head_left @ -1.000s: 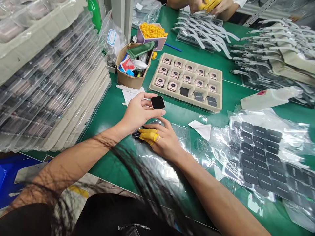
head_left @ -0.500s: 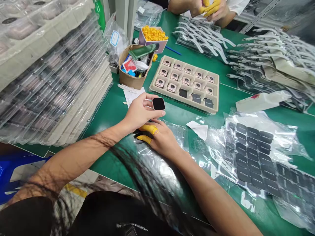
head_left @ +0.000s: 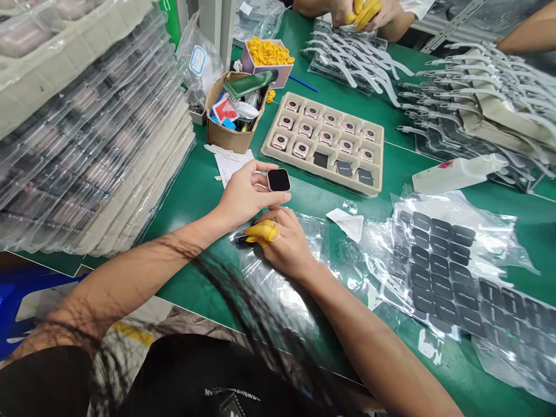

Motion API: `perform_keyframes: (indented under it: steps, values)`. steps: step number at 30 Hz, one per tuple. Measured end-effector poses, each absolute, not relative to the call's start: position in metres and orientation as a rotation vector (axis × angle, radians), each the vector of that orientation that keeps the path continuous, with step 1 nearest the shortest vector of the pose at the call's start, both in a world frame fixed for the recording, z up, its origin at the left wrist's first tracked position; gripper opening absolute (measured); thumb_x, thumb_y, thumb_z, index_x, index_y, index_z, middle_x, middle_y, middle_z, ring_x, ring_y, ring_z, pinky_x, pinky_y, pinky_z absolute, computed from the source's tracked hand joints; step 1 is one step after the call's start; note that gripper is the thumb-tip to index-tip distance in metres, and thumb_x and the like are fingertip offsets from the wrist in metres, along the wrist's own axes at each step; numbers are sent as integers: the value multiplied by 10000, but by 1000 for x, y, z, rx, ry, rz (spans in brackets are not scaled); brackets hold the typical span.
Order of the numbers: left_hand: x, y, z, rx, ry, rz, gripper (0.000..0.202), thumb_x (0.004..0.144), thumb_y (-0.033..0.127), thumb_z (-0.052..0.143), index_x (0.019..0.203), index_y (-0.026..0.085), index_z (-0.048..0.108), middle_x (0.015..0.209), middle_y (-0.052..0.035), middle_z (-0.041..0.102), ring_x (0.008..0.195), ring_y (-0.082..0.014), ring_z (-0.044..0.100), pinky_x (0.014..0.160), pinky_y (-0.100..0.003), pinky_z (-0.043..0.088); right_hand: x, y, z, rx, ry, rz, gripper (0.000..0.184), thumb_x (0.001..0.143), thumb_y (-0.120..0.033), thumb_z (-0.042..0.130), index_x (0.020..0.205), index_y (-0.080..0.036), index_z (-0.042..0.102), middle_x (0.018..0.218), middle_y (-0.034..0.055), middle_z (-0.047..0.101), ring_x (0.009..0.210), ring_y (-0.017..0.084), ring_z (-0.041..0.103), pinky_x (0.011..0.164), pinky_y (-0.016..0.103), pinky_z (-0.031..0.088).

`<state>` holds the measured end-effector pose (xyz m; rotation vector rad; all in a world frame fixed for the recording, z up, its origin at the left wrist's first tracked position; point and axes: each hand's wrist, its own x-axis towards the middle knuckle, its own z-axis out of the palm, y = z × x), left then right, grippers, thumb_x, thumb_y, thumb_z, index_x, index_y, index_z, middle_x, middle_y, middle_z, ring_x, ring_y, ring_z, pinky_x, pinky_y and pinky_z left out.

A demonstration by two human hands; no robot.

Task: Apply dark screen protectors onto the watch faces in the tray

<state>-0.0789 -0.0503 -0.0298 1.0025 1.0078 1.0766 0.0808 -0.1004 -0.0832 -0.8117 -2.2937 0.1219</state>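
Since half a second ago the two yellow cots [head_left: 263,233] on the right hand [head_left: 289,249] have drawn together; the left hand [head_left: 243,197] and its watch [head_left: 278,180] have hardly shifted. The left hand is clamped on the watch, thumb below and fingertips above, and holds it dark face up at mid-frame, clear of the worktop [head_left: 195,191]. Just below it the right hand lies curled on a clear bag [head_left: 282,295], its cotted tips at a small dark piece [head_left: 240,238]; whether they grip it I cannot tell. Further up lies a tray [head_left: 377,159] of watches, with a box [head_left: 230,139] of odds to its left and bagged black pads [head_left: 438,266] at lower right. A co-worker's hands [head_left: 365,11] work at the top edge.

The watch is held only by its edges, so a loosened pinch could drop it onto the worktop, and a bare fingertip sliding inward would likely smudge its face.
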Motion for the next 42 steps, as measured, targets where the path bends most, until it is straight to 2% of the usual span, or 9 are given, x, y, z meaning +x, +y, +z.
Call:
perform_keyframes:
  steps: [6,9,13,19,24,28,32,37,42]
  values:
    - [-79,-52,-27,1001,1013,1089,538,742,18,894,1200,141,640,926,-36,781,749,-131,737,737,-268,555,80,-108,-71,-804,-2261,-229,315,954,-84,672,1004,-367,800,1095,9,811,1165,250,714,1058,479,595]
    - [-79,-53,-21,1000,1015,1189,539,730,8,904,1181,147,643,872,-2,767,734,-112,719,748,-252,553,80,-112,-73,-853,-2347,-262,280,981,-95,640,1030,-317,804,1048,27,829,1027,234,752,984,444,633]
    - [-74,-59,-21,879,1003,1159,527,736,11,905,1169,144,636,902,-23,773,812,-136,742,789,-272,586,75,-115,-72,-958,-2481,111,271,984,-81,558,1007,-213,793,1029,100,829,965,263,795,947,473,684]
    - [-65,-66,-45,833,1059,980,543,737,46,905,1198,140,632,898,-23,757,779,-139,735,717,-259,580,111,-144,-21,-904,-2375,682,202,1012,-159,646,1051,-301,784,1323,96,770,1209,286,767,1061,538,657]
    - [-65,-75,-47,1337,998,914,553,694,135,941,1207,165,736,916,-21,790,791,-138,743,807,-274,606,164,-149,-5,-1183,-1630,1041,74,925,-334,850,880,-355,795,839,-15,760,793,177,726,723,335,625]
    - [-62,-87,-42,1402,914,686,568,697,240,947,1231,170,765,894,-20,798,764,-152,742,782,-291,629,175,-131,-30,-1342,-1121,1255,360,672,-532,1017,849,-293,814,841,-7,767,779,150,708,734,299,607]
    - [-59,-88,-42,1433,931,548,607,685,276,963,1245,148,768,805,0,765,715,-143,709,767,-292,626,168,-127,-38,-1344,-985,1413,433,547,-482,1073,785,-247,797,844,-10,768,797,134,709,791,293,623]
    - [-58,-86,-41,1505,916,469,639,703,312,954,1296,162,769,821,-14,792,753,-172,748,833,-319,650,160,-133,-39,-1334,-983,1457,377,668,-532,1007,819,-255,800,843,-18,782,788,165,748,749,363,666]
    - [-57,-87,-36,1572,963,431,574,704,284,942,1245,176,784,800,-6,800,742,-177,767,845,-316,657,159,-131,-53,-1333,-1172,1378,353,806,-634,878,824,-285,826,834,-23,826,747,181,788,644,348,595]
